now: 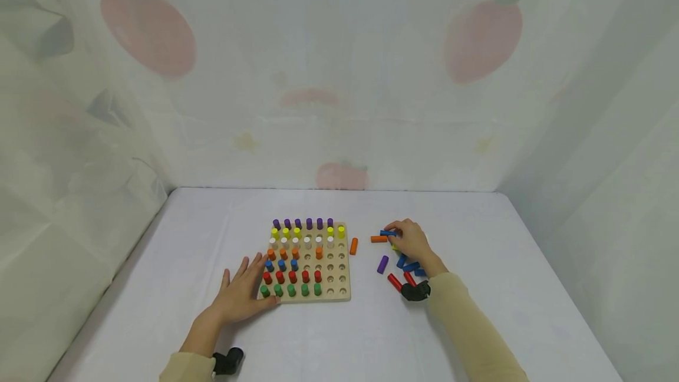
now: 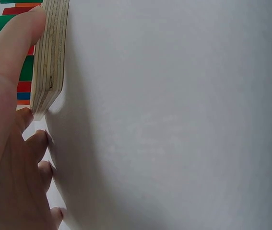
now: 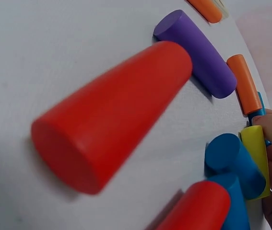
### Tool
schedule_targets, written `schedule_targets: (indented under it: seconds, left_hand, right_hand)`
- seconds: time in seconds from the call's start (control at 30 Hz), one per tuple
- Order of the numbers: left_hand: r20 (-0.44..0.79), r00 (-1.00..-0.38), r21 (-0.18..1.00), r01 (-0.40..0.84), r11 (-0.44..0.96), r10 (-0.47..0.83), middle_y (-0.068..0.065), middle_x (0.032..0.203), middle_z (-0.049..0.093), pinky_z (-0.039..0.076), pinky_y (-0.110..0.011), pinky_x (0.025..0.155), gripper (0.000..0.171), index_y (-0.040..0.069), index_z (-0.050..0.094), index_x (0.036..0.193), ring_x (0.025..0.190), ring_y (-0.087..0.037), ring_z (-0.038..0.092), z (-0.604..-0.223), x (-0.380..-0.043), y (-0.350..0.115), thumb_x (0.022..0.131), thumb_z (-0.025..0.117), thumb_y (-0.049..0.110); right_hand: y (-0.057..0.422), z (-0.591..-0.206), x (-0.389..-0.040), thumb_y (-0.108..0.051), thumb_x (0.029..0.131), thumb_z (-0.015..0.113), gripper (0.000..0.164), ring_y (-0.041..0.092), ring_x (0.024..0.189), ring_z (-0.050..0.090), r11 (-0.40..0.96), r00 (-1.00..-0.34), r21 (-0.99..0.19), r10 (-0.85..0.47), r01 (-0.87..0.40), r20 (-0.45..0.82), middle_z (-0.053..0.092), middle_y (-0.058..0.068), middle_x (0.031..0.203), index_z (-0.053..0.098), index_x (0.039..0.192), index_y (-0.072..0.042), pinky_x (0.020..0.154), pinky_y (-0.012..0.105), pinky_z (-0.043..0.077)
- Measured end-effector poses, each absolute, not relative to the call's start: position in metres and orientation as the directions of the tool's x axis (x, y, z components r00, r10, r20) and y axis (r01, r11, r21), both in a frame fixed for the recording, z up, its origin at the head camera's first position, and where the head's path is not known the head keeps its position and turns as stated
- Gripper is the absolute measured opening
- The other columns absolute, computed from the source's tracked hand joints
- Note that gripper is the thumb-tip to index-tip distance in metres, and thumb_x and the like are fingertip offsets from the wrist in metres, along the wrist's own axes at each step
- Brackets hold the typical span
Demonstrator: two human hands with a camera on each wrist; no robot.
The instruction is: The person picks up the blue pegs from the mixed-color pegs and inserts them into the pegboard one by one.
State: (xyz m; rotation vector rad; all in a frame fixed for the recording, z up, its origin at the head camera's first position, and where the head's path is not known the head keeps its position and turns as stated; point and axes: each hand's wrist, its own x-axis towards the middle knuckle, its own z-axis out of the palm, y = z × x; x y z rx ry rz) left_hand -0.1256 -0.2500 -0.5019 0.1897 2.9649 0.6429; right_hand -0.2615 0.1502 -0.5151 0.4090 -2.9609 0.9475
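Head view, right of centre: right hand (image 1: 411, 239) pinches a blue peg (image 1: 385, 233); left hand (image 1: 240, 293), fingers spread, touches the pegboard (image 1: 336, 285) at lower centre. Step judged as pick-up; next move likely calls for lifting clear of the orange peg (image 1: 378, 239).

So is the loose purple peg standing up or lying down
Lying down: in the right wrist view, the purple peg rests lengthwise on the white tabletop.

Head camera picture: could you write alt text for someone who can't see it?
A person's right hand pinches a blue peg near loose pegs on a white table, while the left hand touches a wooden pegboard partly filled with rows of coloured pegs.
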Motion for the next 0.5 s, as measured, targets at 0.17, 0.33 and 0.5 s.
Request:
schedule_targets:
  seconds: [0.17, 0.33, 0.5]
  left_hand:
    - [-0.07, -0.987, 0.413, 0.102, 0.905, 0.143, -0.012, 0.151, 0.024, -0.002, -0.07, 0.102, 0.104, 0.015, 0.027, 0.146, 0.138, -0.041, 0.013, -0.5018, -0.1262, -0.2503, 0.065, 0.067, 0.066]
    - [-0.067, -0.987, 0.405, 0.106, 0.908, 0.145, -0.011, 0.151, 0.024, -0.001, -0.07, 0.102, 0.104, 0.015, 0.028, 0.145, 0.138, -0.041, 0.014, -0.5042, -0.127, -0.251, 0.065, 0.066, 0.068]
    - [-0.067, -0.987, 0.409, 0.105, 0.906, 0.145, -0.011, 0.151, 0.024, -0.001, -0.07, 0.102, 0.104, 0.015, 0.028, 0.146, 0.138, -0.041, 0.014, -0.5047, -0.1268, -0.251, 0.065, 0.067, 0.067]
  right_hand:
    - [0.1509, -0.5146, -0.2627, -0.014, 0.082, 0.065, 0.021, 0.017, 0.073, 0.045, 0.778, -0.963, -0.571, -0.252, -0.262, 0.099, 0.055, 0.004, 0.081, 0.069, 0.103, -0.013, 0.063, 0.027, 0.037]
    - [0.1515, -0.5144, -0.2634, -0.014, 0.082, 0.065, 0.021, 0.017, 0.073, 0.045, 0.775, -0.96, -0.57, -0.259, -0.274, 0.11, 0.055, 0.004, 0.08, 0.069, 0.103, -0.012, 0.062, 0.027, 0.036]
    - [0.1518, -0.514, -0.263, -0.014, 0.083, 0.063, 0.021, 0.017, 0.074, 0.045, 0.769, -0.962, -0.584, -0.257, -0.261, 0.092, 0.054, 0.004, 0.081, 0.068, 0.104, -0.012, 0.063, 0.027, 0.037]
